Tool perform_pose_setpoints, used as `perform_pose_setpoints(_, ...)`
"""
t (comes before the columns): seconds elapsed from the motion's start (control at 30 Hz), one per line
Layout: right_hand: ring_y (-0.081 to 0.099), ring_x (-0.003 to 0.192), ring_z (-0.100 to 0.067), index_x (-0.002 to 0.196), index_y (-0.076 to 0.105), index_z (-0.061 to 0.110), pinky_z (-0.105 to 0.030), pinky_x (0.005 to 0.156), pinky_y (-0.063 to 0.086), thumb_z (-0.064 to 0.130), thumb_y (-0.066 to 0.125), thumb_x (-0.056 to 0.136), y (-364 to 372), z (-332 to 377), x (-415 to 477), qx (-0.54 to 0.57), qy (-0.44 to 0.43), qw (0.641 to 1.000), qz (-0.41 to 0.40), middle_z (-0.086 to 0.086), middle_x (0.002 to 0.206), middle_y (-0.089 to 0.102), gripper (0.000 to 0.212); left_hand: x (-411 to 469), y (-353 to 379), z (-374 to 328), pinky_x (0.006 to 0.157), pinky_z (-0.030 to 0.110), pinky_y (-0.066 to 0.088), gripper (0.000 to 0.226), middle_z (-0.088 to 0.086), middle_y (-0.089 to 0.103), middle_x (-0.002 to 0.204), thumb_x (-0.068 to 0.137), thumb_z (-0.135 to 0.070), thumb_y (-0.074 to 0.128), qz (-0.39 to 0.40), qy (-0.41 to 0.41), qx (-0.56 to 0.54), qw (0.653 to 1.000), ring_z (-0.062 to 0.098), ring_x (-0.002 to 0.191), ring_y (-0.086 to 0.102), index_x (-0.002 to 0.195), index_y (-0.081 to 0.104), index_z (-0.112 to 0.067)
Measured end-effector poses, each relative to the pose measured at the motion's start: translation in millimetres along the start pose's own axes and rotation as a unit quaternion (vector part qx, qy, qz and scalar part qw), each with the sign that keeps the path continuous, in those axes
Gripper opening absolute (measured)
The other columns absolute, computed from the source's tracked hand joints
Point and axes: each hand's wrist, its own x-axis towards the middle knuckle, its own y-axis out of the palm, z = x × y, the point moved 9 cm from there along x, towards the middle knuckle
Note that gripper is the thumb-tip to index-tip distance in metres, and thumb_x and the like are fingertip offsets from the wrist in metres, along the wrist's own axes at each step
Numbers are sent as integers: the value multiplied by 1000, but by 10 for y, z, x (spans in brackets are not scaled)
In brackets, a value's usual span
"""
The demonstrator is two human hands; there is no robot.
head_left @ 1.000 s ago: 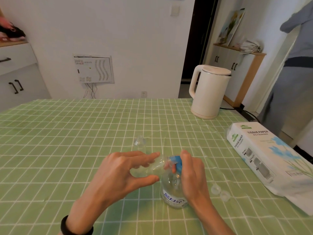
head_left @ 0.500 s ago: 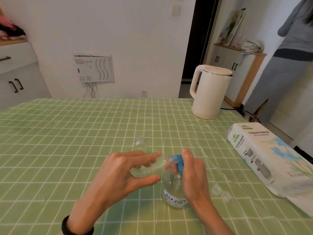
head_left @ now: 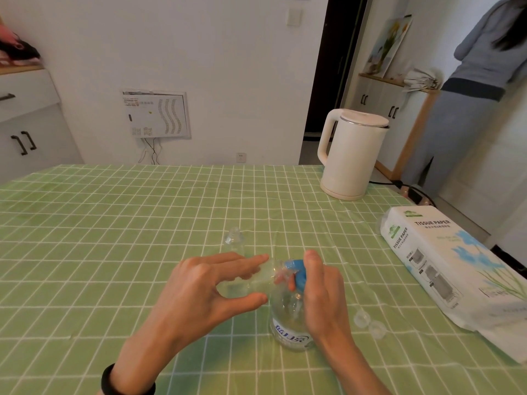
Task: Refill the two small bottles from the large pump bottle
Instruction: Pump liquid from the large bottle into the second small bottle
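Small bottle [head_left: 256, 277] at spout

Head view: my left hand [head_left: 199, 289] pinches the small bottle sideways, its mouth against the blue head of the pump bottle [head_left: 291, 323], which my right hand [head_left: 322, 295] grips. I'd press slowly, keeping mouth on spout.

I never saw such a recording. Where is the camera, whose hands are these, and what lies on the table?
There is no machine: one camera on a person's head looks down at their own hands. The left hand holds a small bottle tilted, mouth at the blue pump head of the pump bottle, whose top the right hand grips. On the green table are also a second small bottle, two clear caps, a kettle and a tissue pack.
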Motion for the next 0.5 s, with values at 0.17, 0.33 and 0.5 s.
perform_pose_setpoints(0.17,49,45,-14,48,57,26,-42,65,50,71,20,94,1,25,-16,1,-4,1000,-3,8,46,61,75,1,-4,-7,80,31,62,54,-26,76,99,79,-64,72,-4,1,-4,1000,-7,92,72,130,71,-43)
perform_pose_setpoints(0.33,58,51,-7,51,63,18,-35,65,49,65,24,92,0,41,-5,20,-13,1000,-2,14,51,65,74,0,1,-28,80,30,62,54,-28,76,99,80,-64,71,-10,5,0,1000,-9,92,71,130,71,-44)
perform_pose_setpoints(0.5,72,69,-20,49,63,30,-42,74,55,59,27,85,-22,30,18,14,-18,1000,-3,-1,68,78,59,1,16,-35,80,34,63,54,-27,76,101,79,-66,69,-9,4,8,1000,-7,92,73,130,70,-45)
